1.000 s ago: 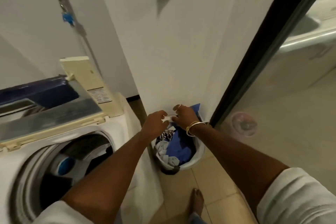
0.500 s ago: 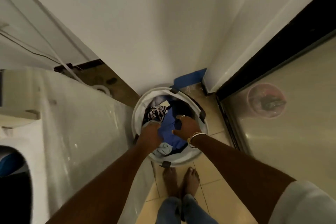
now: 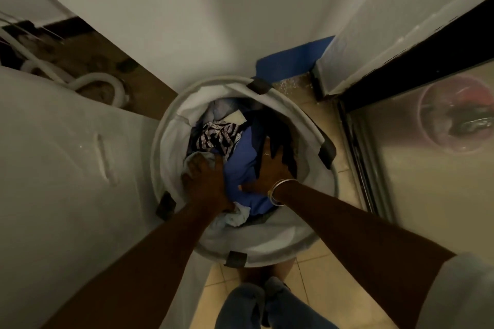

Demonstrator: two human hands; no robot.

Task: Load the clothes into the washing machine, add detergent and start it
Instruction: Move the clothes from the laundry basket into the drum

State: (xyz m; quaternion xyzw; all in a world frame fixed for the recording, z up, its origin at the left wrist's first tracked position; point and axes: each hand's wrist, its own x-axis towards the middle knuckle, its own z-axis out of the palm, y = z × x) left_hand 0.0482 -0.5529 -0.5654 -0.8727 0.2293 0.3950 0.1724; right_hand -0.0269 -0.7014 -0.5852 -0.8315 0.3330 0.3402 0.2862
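Both hands are down in the laundry basket (image 3: 176, 120), centre frame, a round white hamper standing on the tiled floor (image 3: 315, 275), against the wall and touching or just beside the white side panel of the washing machine (image 3: 66, 181), which fills the left of frame. The clothes are in the basket, none loaded. A blue garment (image 3: 240, 165) runs roughly top to bottom through the middle of the pile. A black-and-white striped piece (image 3: 216, 136) is above it to the left, dark cloth (image 3: 283, 128) is at upper right, and pale cloth (image 3: 232, 218) is at lower left. The left hand (image 3: 203, 176) is pushed into the pale cloth on the left side of the pile with its fingertips buried, so I cannot tell if it has a grip. The right hand (image 3: 270, 168), bangles (image 3: 278, 192) on its wrist, lies flat with fingers spread on the dark and blue fabric and the thumb out toward frame left; it is pressing, not pinching. The blue garment sits between the two hands. Key relation: the pile is directly under both hands, while the machine lies to frame left and its drum opening is out of view. The left hand is nearer the machine, so a lift would likely go up and over to the left. Judged step: gathering the first armful, early in the task. No detergent is visible. A hose (image 3: 107, 80) is at upper left behind the machine, and a glass door (image 3: 427, 195) is on the right.
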